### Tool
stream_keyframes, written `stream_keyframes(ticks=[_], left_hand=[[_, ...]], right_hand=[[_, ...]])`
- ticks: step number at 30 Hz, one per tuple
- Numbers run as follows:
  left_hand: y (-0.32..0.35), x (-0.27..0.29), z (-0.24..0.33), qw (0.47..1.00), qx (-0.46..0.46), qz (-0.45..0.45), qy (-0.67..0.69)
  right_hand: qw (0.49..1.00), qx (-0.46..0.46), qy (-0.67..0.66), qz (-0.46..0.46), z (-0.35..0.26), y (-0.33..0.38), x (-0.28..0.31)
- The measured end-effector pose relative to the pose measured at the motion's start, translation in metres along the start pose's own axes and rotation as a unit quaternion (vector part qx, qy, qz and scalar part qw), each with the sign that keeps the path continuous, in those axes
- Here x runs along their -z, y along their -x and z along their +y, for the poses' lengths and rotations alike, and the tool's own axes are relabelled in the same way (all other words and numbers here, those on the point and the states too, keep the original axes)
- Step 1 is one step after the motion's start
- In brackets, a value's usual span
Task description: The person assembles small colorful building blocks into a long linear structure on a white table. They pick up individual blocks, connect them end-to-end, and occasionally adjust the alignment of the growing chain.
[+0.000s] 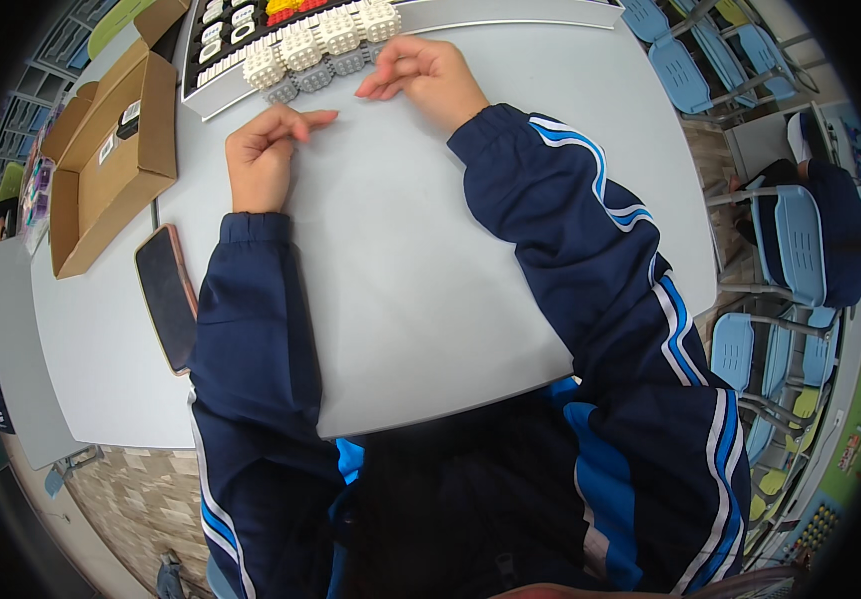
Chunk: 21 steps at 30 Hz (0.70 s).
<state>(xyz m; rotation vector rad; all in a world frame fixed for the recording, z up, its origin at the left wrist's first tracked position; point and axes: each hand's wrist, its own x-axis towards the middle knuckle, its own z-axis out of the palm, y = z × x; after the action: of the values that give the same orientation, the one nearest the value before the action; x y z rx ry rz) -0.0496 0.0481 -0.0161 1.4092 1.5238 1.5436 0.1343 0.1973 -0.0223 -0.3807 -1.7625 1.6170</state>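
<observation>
A row of studded building blocks, white ones [300,50] and grey ones [312,77], stands along the near side of a white tray [213,101]. Just below the row's left end, my left hand [263,155] hovers over the table, its fingers loosely bent and pointing right, holding nothing I can see. My right hand [428,82] is beside the row's right end. Its fingers are half curled and apart, with the tips close to the grey blocks; whether they touch is unclear. Nothing shows between them.
Yellow and red pieces [286,9] sit in the tray at the back. An open cardboard box [116,165] stands left, and a phone [165,295] lies by my left sleeve. The table's front edge [450,406] is near my body. Blue chairs [795,245] stand right.
</observation>
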Motion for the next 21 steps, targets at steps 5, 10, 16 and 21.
stream_keyframes(ticks=[5,10,16,21], left_hand=[[-0.002,-0.005,0.002,0.995,-0.003,-0.019,-0.100],[-0.004,-0.007,-0.007,0.996,-0.016,-0.008,-0.090],[-0.007,-0.011,0.000,0.988,-0.032,-0.028,-0.152],[-0.010,-0.011,-0.001,0.981,-0.058,-0.044,-0.180]], right_hand=[[0.979,0.027,0.190,-0.069,-0.005,0.002,-0.003],[0.974,0.103,0.198,-0.038,0.003,0.001,-0.009],[0.964,0.104,0.238,-0.057,0.007,-0.005,-0.004],[0.968,0.078,0.226,-0.070,0.010,-0.007,-0.003]])
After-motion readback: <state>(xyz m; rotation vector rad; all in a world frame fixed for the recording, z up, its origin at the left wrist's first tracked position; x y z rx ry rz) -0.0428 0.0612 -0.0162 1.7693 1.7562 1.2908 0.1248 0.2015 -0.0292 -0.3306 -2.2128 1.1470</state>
